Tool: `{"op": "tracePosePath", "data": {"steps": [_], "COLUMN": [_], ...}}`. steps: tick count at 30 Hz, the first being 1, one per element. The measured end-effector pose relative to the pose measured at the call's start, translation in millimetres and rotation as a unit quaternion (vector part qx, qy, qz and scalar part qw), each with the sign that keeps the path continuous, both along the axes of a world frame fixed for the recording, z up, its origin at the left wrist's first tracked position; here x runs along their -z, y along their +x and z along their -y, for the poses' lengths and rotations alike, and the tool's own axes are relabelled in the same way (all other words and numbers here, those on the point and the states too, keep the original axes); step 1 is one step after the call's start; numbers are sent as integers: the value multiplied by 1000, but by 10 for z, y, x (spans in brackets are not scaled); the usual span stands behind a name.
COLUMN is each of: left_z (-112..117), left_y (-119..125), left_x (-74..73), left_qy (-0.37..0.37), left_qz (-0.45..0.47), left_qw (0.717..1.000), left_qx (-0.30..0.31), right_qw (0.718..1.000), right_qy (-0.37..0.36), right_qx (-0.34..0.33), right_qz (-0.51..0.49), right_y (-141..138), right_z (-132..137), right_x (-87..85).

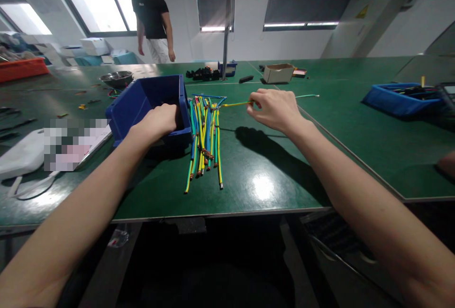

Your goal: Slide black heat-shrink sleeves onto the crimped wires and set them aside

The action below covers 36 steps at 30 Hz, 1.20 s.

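My left hand (pixel 159 121) reaches into a blue plastic bin (pixel 142 97) on the green table (pixel 270 175), its fingers curled over the bin's near rim and partly hidden inside. My right hand (pixel 273 109) is raised above the table and pinches a yellow-green wire (pixel 305 95) that runs out both sides of the fingers. A bundle of several yellow-green and blue wires (pixel 204 142) lies on the table just right of the bin, between my hands.
A person in a black shirt (pixel 152 14) stands across the table. A metal bowl (pixel 116 78), black parts (pixel 202 74) and a cardboard box (pixel 279 72) sit at the far side. Another blue bin (pixel 398 99) is at right. White items (pixel 24 154) lie at left.
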<state>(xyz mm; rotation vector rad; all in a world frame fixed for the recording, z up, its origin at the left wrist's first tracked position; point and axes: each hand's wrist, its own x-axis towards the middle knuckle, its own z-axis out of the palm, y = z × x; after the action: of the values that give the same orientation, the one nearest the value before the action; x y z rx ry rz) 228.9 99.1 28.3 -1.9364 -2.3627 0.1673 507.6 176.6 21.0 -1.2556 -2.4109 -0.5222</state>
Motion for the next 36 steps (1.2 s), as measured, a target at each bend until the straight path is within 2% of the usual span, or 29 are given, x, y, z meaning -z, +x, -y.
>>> {"op": "tracePosePath", "data": {"steps": [7, 11, 26, 36], "left_z": [17, 11, 23, 1], "left_y": [28, 26, 39, 1], "left_x": [-21, -15, -39, -9], "left_qy": [-1, -4, -12, -1], "left_qz": [-2, 0, -2, -3], "left_qw": [1000, 1000, 1000, 1000], "left_qx": [0, 0, -5, -3], "right_qw": [1000, 999, 998, 991], "right_qy": [-3, -6, -5, -57], "right_qx": [27, 38, -65, -119], "right_qz": [15, -11, 7, -20], "right_y": [-14, -24, -2, 29], "right_z": [-14, 25, -93, -180], "right_x": [-19, -55, 57, 95]}}
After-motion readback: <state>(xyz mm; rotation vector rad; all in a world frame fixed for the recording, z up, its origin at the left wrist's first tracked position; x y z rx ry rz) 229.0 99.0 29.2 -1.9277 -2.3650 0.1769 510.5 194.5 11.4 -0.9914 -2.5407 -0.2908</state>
